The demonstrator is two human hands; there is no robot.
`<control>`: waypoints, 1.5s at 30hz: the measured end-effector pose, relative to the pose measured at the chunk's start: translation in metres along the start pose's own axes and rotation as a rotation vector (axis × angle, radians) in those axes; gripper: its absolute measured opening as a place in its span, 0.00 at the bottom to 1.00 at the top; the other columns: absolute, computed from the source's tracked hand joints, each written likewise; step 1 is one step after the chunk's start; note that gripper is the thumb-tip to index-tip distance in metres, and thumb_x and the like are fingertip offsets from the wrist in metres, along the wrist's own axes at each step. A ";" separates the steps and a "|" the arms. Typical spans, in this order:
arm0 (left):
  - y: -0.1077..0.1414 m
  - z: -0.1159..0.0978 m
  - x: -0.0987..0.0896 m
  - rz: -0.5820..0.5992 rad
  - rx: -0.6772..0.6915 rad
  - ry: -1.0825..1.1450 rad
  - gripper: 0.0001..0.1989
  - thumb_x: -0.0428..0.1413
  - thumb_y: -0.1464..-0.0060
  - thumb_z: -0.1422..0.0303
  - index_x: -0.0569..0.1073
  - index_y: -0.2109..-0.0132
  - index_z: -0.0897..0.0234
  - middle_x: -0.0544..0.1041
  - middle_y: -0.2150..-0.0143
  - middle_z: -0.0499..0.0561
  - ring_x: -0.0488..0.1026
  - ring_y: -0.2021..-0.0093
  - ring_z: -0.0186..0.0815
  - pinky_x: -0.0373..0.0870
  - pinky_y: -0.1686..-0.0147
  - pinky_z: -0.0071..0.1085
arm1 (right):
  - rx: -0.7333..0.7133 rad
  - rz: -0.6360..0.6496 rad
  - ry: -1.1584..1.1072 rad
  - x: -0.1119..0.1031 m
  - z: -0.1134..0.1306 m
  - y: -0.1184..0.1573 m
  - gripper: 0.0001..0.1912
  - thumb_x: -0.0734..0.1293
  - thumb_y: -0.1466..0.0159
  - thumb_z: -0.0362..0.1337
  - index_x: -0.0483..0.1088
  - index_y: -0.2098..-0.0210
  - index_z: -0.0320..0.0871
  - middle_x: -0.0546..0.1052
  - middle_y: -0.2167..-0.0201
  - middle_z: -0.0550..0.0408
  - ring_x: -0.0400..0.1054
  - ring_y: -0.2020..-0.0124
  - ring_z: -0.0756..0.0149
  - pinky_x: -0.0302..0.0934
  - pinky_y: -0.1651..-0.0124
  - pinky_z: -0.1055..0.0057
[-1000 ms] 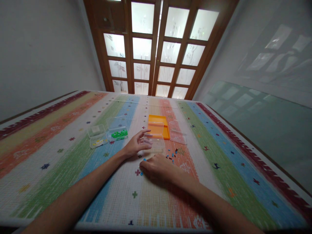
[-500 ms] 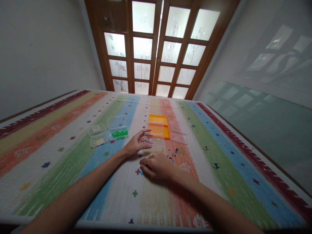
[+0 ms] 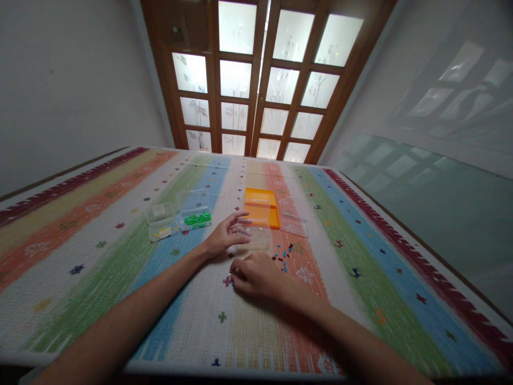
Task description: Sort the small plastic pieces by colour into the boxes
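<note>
My left hand [image 3: 225, 236] lies at the left end of a clear plastic box [image 3: 259, 243] with its lid raised. Its fingers are stretched and apart, touching or overlapping the box's side. In front of the box, my right hand [image 3: 256, 274] is bent down to the tablecloth, thumb and fingertips drawn together. A tiny blue piece [image 3: 233, 284] shows at its fingertips, partly covered; whether anything is pinched between them is hidden. Beyond the right hand's knuckles, several small blue and dark red pieces [image 3: 285, 262] lie scattered on the cloth.
An orange two-part tray [image 3: 273, 218] stands behind the clear box, beside a clear lid [image 3: 294, 224]. To the left are open clear boxes, one with green pieces [image 3: 197, 218], another with yellow and white pieces [image 3: 165, 232]. A striped cloth [image 3: 192, 331] covers the table.
My right hand has shifted very slightly, its fingertips now covering more of the tiny blue piece. My left hand and the boxes stay where they were.
</note>
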State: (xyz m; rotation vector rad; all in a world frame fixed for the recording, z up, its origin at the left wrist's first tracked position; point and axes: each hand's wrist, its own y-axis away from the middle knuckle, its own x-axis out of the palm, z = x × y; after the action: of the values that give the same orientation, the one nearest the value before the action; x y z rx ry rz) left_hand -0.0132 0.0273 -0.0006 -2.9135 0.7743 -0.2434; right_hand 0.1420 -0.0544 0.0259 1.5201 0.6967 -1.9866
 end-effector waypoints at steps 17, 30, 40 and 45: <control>0.000 0.002 -0.002 -0.010 -0.007 0.002 0.37 0.68 0.58 0.74 0.66 0.40 0.61 0.72 0.44 0.59 0.76 0.58 0.36 0.72 0.50 0.41 | 0.031 0.051 0.199 0.005 0.011 -0.001 0.17 0.58 0.33 0.39 0.74 0.60 0.34 0.78 0.72 0.43 0.66 0.76 0.63 0.45 0.74 0.67; -0.001 0.003 -0.003 0.005 0.010 0.015 0.36 0.68 0.57 0.73 0.66 0.40 0.61 0.72 0.45 0.58 0.76 0.57 0.36 0.71 0.49 0.41 | 0.063 -0.073 0.215 -0.018 -0.009 -0.001 0.13 0.59 0.34 0.34 0.73 0.59 0.35 0.79 0.70 0.45 0.66 0.75 0.65 0.43 0.73 0.68; -0.002 0.005 -0.003 0.045 0.025 0.017 0.38 0.69 0.58 0.73 0.66 0.40 0.61 0.73 0.45 0.59 0.76 0.59 0.34 0.70 0.48 0.45 | 0.289 -0.131 0.069 -0.043 -0.071 0.007 0.10 0.63 0.33 0.36 0.71 0.56 0.38 0.77 0.71 0.52 0.67 0.71 0.65 0.47 0.68 0.71; -0.001 0.004 -0.003 0.042 0.035 -0.007 0.37 0.69 0.57 0.73 0.66 0.40 0.61 0.72 0.45 0.59 0.76 0.60 0.33 0.70 0.47 0.46 | 0.319 -0.101 -0.041 -0.040 -0.073 0.003 0.10 0.63 0.35 0.33 0.72 0.57 0.38 0.77 0.71 0.53 0.68 0.70 0.66 0.50 0.68 0.72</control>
State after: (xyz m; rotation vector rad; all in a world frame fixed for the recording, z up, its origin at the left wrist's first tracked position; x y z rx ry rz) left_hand -0.0146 0.0299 -0.0044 -2.8609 0.8207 -0.2401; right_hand 0.2034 -0.0026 0.0474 1.6452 0.4627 -2.2838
